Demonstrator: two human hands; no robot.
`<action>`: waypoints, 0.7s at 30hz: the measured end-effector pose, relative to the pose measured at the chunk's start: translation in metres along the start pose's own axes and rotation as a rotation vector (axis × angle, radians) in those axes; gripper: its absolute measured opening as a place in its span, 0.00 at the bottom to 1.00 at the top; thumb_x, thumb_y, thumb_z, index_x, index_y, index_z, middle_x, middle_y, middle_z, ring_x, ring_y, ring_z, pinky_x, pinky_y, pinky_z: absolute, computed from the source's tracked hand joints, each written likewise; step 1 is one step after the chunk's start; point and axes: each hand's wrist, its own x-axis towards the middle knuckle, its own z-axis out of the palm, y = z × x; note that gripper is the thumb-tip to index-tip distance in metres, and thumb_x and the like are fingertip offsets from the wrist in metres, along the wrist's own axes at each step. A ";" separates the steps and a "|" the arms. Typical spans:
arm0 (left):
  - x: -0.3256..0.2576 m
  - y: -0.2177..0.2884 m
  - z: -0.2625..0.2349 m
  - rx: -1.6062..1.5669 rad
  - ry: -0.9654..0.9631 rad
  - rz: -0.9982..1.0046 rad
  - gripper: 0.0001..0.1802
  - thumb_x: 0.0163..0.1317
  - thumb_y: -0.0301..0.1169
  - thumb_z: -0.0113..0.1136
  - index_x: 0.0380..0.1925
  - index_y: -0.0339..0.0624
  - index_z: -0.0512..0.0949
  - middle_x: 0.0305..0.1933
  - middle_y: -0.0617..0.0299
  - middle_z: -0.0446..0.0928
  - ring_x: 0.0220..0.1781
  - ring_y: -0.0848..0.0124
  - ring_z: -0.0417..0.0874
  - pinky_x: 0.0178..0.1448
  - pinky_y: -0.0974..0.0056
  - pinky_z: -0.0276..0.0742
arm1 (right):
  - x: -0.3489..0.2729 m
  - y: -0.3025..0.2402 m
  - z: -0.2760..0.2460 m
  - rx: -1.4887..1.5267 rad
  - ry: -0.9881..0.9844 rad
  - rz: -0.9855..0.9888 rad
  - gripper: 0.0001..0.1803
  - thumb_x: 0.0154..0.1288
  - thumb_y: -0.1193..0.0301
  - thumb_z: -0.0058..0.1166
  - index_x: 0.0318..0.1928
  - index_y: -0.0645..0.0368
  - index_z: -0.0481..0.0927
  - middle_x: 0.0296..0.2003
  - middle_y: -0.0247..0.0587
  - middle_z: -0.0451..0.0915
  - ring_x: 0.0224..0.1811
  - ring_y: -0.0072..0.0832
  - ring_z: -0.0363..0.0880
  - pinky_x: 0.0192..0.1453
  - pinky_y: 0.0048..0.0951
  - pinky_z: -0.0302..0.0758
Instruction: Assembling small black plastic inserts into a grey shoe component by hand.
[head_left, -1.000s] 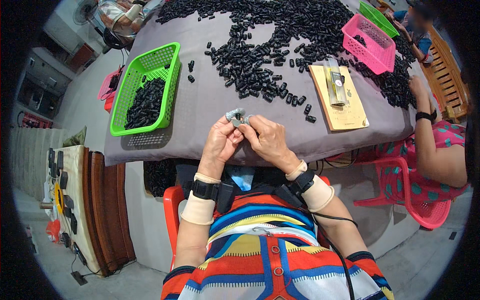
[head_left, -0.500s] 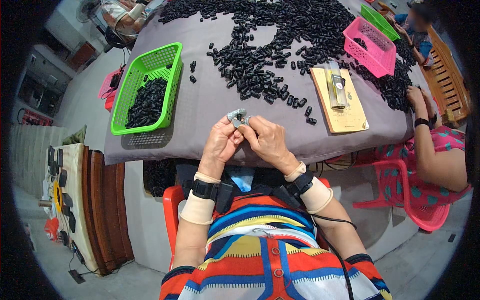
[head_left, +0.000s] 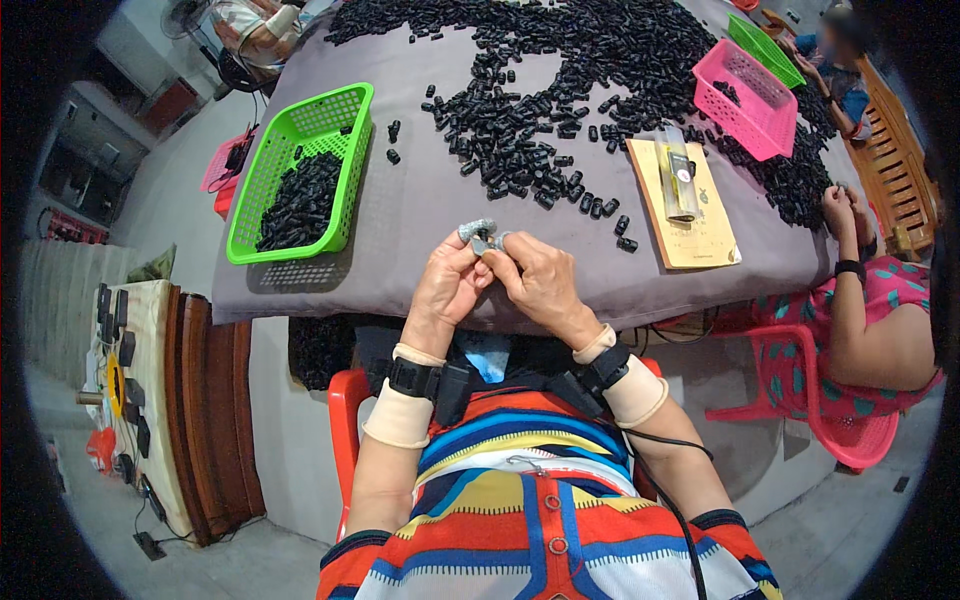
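In the head view, just above the centre of the frame, the person's left hand (head_left: 447, 285) and right hand (head_left: 540, 285) met over the near edge of a table covered in grey cloth (head_left: 400, 200). The fingers of both were curled in with almost no gap, thumb to forefinger, around a small dark piece (head_left: 484, 240), mostly hidden by the tips; how each finger bore on it could not be told. Silvery-grey wrapping (head_left: 477, 230) covered a left fingertip.

A heap of short black cylindrical pieces (head_left: 520, 165) spread across the upper middle, and a bright-green perforated plastic basket (head_left: 357, 150), part-filled with more, stood at upper left.

The likeliest trouble was a slip: the wrapping might have dulled touch, and an uneven pinch could have shot the piece over the table edge, onto the lap or floor.
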 end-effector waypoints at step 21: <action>0.004 0.000 -0.007 -0.008 -0.045 -0.009 0.07 0.63 0.23 0.52 0.41 0.39 0.75 0.32 0.64 0.76 0.24 0.80 0.71 0.26 0.75 0.69 | -0.001 -0.002 0.003 -0.051 0.004 0.011 0.14 0.61 0.61 0.53 0.25 0.55 0.72 0.21 0.40 0.73 0.21 0.43 0.75 0.21 0.39 0.68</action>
